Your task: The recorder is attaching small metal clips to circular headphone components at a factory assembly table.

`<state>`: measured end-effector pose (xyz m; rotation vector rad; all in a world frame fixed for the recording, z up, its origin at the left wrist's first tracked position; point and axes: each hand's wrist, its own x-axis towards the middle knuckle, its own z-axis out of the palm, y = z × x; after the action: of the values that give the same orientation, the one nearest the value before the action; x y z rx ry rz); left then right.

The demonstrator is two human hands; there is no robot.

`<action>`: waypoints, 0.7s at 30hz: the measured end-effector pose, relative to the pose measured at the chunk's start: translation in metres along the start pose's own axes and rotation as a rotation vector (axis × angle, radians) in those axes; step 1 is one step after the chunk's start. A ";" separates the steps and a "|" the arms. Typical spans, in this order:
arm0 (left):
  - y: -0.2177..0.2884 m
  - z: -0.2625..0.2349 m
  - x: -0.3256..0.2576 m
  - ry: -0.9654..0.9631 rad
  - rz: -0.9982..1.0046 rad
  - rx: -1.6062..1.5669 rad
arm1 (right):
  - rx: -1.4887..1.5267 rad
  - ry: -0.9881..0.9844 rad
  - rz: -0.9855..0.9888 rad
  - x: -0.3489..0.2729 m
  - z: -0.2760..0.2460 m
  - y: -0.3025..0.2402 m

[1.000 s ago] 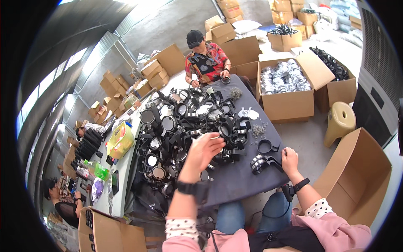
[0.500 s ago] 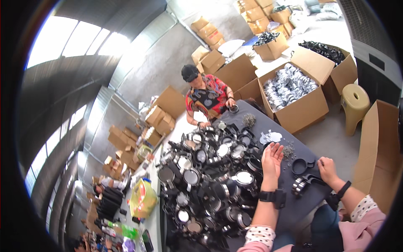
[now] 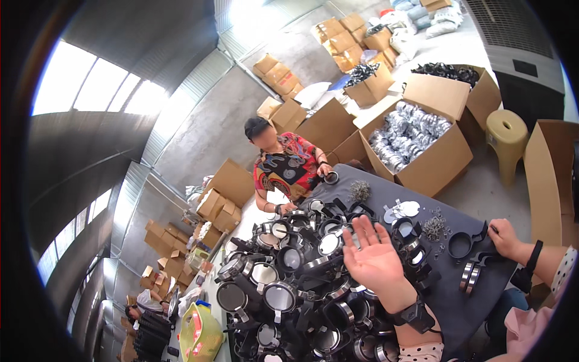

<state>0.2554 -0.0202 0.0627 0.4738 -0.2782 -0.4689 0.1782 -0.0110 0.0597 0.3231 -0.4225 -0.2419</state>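
Palm up with its fingers spread, my left hand (image 3: pixel 375 256) is above the right side of a large heap of round black parts (image 3: pixel 280 295) with handles, silver bands and pale discs. Nothing lies on its palm. At the table's right edge my right hand (image 3: pixel 505 238) is closed, its fingers curled in; a dark bit shows at the fingertips, too small to name. Beside it lies a black ring with a handle (image 3: pixel 451 246), the handle's end close to my fingers. Just below are silver-banded parts with black handles (image 3: pixel 469 277).
Small metal clips (image 3: pixel 435 227), pale discs (image 3: pixel 405 209) and another small heap (image 3: pixel 360 190) lie on the grey tabletop (image 3: pixel 386 183). Across it a person (image 3: pixel 289 166) holds a round part. A carton of wrapped parts (image 3: pixel 434 160), a beige stool (image 3: pixel 506 136) and a yellow-green basket (image 3: pixel 202 329) stand around.
My left hand has moved left over the heap, and its fingers have spread wider. My right hand stays closed by the black ring's handle. The whole view has shifted.
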 end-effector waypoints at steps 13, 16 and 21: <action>0.038 -0.021 -0.011 0.043 0.024 -0.036 | 1.926 -0.228 0.973 0.007 -0.041 0.017; 0.038 -0.018 -0.010 0.045 0.029 -0.048 | 1.910 -0.204 0.975 0.007 -0.036 0.013; 0.047 -0.013 -0.008 0.036 0.091 -0.068 | 2.243 -0.112 0.832 0.008 -0.020 0.014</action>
<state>0.2710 0.0258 0.0736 0.4015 -0.2478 -0.3795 0.1965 0.0050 0.0507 2.2458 -0.7477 1.2063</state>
